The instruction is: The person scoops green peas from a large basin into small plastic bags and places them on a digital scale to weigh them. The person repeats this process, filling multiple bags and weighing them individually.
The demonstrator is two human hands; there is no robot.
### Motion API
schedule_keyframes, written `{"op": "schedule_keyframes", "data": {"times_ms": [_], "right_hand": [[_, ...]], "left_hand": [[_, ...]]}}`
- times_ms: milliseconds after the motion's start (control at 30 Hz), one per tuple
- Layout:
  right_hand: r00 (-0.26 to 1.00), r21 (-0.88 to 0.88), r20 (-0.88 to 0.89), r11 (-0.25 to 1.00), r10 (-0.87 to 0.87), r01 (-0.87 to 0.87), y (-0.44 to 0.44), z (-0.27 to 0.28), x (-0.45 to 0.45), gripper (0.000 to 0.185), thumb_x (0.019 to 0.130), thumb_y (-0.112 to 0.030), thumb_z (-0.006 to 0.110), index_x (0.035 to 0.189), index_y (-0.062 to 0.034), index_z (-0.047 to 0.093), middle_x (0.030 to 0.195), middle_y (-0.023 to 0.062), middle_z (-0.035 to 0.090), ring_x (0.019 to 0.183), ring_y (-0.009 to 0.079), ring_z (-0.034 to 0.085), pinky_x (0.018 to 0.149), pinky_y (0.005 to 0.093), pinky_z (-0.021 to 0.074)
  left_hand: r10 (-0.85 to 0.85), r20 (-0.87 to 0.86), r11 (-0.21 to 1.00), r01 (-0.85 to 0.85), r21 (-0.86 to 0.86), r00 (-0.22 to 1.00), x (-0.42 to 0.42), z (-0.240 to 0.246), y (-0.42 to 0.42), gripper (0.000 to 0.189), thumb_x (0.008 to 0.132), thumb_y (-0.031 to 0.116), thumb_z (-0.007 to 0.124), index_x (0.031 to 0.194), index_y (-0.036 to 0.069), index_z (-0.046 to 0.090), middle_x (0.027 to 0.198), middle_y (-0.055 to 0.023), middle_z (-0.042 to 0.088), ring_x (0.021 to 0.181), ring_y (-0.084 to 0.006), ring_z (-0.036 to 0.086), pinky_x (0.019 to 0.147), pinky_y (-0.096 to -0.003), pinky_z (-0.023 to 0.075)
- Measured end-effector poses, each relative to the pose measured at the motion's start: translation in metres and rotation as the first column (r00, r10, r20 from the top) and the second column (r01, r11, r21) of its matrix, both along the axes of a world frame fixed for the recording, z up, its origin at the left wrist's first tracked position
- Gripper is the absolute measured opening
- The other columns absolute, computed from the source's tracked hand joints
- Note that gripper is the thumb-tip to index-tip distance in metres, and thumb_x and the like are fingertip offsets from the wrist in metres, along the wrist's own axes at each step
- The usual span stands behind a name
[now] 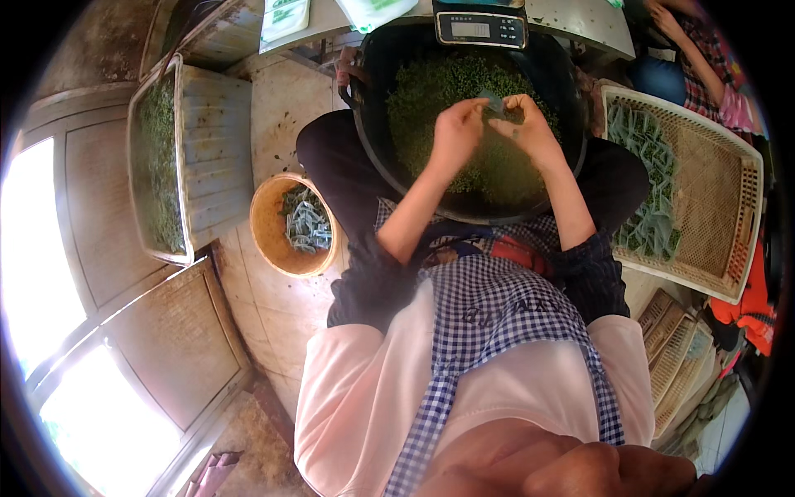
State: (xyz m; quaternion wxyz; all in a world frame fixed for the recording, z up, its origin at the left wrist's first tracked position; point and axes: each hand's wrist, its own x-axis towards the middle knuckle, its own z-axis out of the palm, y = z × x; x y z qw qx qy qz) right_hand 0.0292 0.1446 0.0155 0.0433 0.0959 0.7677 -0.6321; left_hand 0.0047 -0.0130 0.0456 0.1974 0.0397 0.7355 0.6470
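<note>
Over a large black tub between my knees, both hands are raised close together. My left hand pinches a small clear plastic bag between thumb and fingertips. At the bag's other side is my right hand, its forefinger and thumb at the edge of the plastic. The bag is small and slightly blurred, so what it contains is hard to tell. Beneath them, a heap of small green peppercorn-like berries covers the tub's bottom. A digital scale stands on the table edge just beyond the tub.
To the left are an orange bucket with small packets and a deep crate of green berries. A plastic basket on the right holds filled bags. Bag stacks lie on the metal table. Another person's arm shows at upper right.
</note>
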Motion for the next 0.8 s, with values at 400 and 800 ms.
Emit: {"op": "schedule_keyframes", "data": {"times_ms": [400, 800], "right_hand": [[0.955, -0.335, -0.035, 0.904, -0.295, 0.267, 0.035, 0.016, 0.013, 0.014, 0.087, -0.014, 0.06, 0.097, -0.0058, 0.054, 0.102, 0.0034, 0.055, 0.098, 0.0134, 0.051, 0.091, 0.0296, 0.0383], [0.952, 0.486, 0.12, 0.82, 0.28, -0.302, 0.038, -0.009, -0.014, 0.026, 0.082, -0.017, 0.064, 0.103, -0.0013, 0.058, 0.098, 0.0126, 0.06, 0.083, 0.0267, 0.061, 0.069, 0.0378, 0.0496]], "left_hand": [[-0.203, -0.66, 0.975, 0.091, -0.201, 0.723, -0.103, 0.099, 0.017, 0.023, 0.089, 0.013, 0.052, 0.107, 0.006, 0.064, 0.06, 0.0, 0.052, 0.052, -0.007, 0.047, 0.048, -0.0235, 0.0397], [0.047, -0.587, 0.96, -0.199, -0.197, 0.808, -0.104, -0.007, -0.011, 0.025, 0.09, 0.017, 0.055, 0.108, 0.002, 0.063, 0.065, -0.0045, 0.057, 0.057, -0.007, 0.047, 0.052, -0.0267, 0.0401]]}}
